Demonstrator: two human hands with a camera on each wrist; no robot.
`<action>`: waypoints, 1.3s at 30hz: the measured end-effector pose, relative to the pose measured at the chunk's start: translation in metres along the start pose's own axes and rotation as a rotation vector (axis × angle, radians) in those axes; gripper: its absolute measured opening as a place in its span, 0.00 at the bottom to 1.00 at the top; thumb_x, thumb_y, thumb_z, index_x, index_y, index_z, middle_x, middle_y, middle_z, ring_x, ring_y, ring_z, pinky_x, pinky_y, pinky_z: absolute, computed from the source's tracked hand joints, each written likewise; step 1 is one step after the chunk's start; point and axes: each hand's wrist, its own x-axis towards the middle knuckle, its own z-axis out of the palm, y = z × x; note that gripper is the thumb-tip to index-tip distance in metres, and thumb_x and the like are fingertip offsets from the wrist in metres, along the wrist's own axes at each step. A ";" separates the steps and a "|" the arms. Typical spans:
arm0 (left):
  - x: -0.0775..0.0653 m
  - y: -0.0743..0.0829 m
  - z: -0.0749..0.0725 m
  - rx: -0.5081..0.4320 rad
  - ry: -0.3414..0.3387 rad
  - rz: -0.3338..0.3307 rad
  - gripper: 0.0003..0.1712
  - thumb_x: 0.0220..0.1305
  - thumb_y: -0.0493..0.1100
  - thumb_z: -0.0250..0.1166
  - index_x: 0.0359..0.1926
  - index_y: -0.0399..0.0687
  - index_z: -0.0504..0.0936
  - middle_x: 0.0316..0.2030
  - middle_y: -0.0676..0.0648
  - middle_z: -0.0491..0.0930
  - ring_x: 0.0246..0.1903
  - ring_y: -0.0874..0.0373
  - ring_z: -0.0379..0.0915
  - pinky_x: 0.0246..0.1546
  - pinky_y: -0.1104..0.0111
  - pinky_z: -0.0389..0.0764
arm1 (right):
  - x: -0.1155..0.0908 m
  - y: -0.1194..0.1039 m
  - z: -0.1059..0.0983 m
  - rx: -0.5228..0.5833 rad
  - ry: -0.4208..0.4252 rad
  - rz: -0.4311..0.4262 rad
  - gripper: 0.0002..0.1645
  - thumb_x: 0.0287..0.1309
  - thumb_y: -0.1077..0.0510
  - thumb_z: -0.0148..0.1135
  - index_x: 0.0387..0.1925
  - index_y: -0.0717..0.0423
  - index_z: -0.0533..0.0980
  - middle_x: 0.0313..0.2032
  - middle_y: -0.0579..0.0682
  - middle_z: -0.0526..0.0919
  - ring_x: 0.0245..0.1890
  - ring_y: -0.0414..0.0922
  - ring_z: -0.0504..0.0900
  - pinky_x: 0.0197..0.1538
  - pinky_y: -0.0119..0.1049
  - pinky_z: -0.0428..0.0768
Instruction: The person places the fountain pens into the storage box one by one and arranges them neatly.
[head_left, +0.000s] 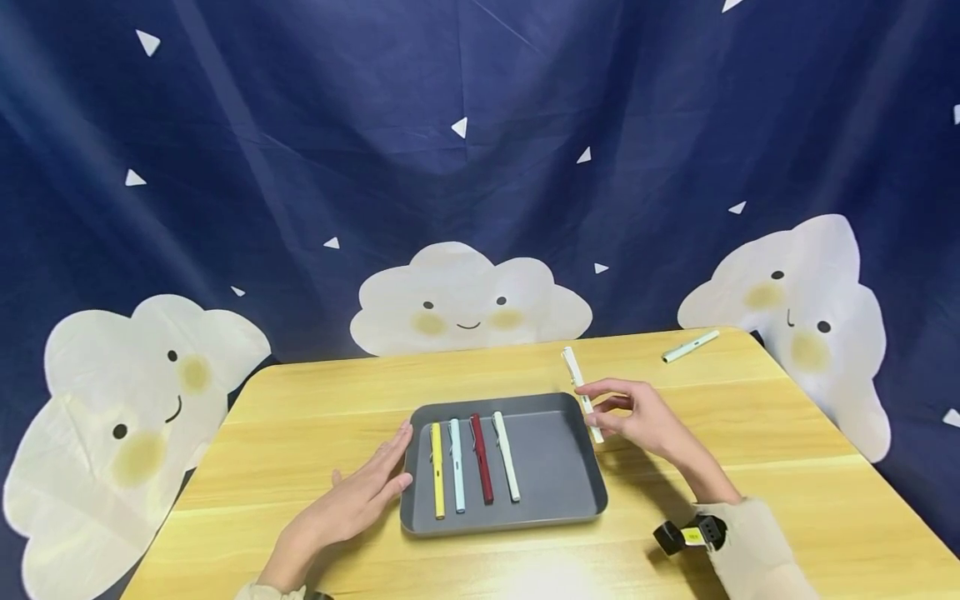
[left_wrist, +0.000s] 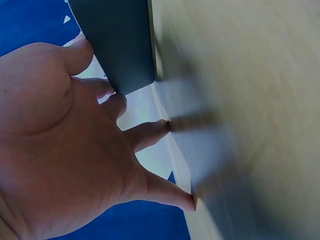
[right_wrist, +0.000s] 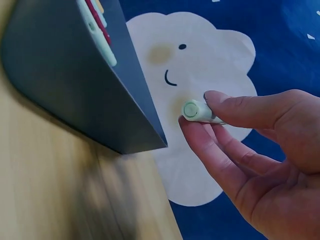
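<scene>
My right hand (head_left: 637, 417) pinches a white pen (head_left: 572, 367) between thumb and fingers, above the right edge of a dark grey tray (head_left: 555, 467). In the right wrist view the pen's round end (right_wrist: 191, 109) points toward the camera. My left hand (head_left: 352, 500) rests against the tray's left side with its fingers extended; in the left wrist view the fingers are spread, some touching the tray wall (left_wrist: 117, 45). Inside the tray, side by side, lie a yellow pen (head_left: 438, 471), a light blue pen (head_left: 457, 467), a dark red pen (head_left: 482, 460) and a whitish pen (head_left: 506, 457).
A pale green pen (head_left: 690, 346) lies near the far right corner of the wooden table (head_left: 315, 417). Behind the table hangs a dark blue curtain (head_left: 450, 167) with smiling white clouds. A black device (head_left: 690, 535) is strapped to the right wrist.
</scene>
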 end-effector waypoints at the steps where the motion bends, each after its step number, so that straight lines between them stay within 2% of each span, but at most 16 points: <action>1: 0.000 0.000 0.000 0.000 0.001 -0.002 0.40 0.82 0.60 0.46 0.84 0.59 0.41 0.82 0.54 0.40 0.77 0.37 0.47 0.52 0.14 0.37 | 0.000 0.000 0.001 0.005 -0.008 0.003 0.23 0.60 0.69 0.71 0.57 0.70 0.79 0.53 0.69 0.82 0.40 0.48 0.87 0.35 0.49 0.88; 4: 0.000 -0.001 0.001 -0.001 0.001 -0.008 0.40 0.81 0.61 0.46 0.84 0.60 0.41 0.81 0.55 0.40 0.77 0.38 0.47 0.52 0.14 0.37 | 0.001 0.001 0.006 0.011 -0.028 0.007 0.24 0.60 0.68 0.72 0.57 0.70 0.79 0.55 0.71 0.81 0.40 0.48 0.87 0.36 0.50 0.87; 11: 0.001 -0.001 0.001 -0.013 0.005 -0.005 0.40 0.81 0.60 0.47 0.84 0.59 0.42 0.82 0.54 0.41 0.77 0.37 0.47 0.52 0.14 0.36 | 0.001 0.001 0.015 0.063 -0.055 0.025 0.22 0.61 0.71 0.69 0.57 0.68 0.80 0.51 0.74 0.81 0.39 0.46 0.88 0.36 0.45 0.88; 19: 0.000 -0.002 0.001 -0.009 -0.001 -0.010 0.40 0.82 0.60 0.46 0.84 0.60 0.41 0.81 0.55 0.39 0.77 0.38 0.47 0.52 0.14 0.36 | 0.003 0.001 0.025 0.089 -0.084 0.033 0.23 0.61 0.73 0.66 0.58 0.72 0.78 0.52 0.75 0.79 0.40 0.56 0.87 0.38 0.44 0.88; 26: 0.000 -0.001 0.001 -0.005 -0.001 -0.002 0.39 0.82 0.59 0.46 0.84 0.58 0.41 0.82 0.54 0.40 0.77 0.39 0.45 0.51 0.14 0.35 | 0.002 0.002 0.034 0.080 -0.117 0.038 0.24 0.61 0.71 0.69 0.58 0.74 0.77 0.54 0.74 0.79 0.39 0.47 0.87 0.38 0.44 0.88; 39: 0.000 0.000 0.000 -0.005 -0.002 -0.008 0.39 0.82 0.60 0.46 0.84 0.59 0.41 0.82 0.54 0.40 0.77 0.38 0.45 0.53 0.15 0.35 | 0.001 0.005 0.050 0.071 -0.171 0.021 0.22 0.61 0.71 0.69 0.57 0.73 0.78 0.54 0.73 0.79 0.37 0.46 0.88 0.37 0.45 0.88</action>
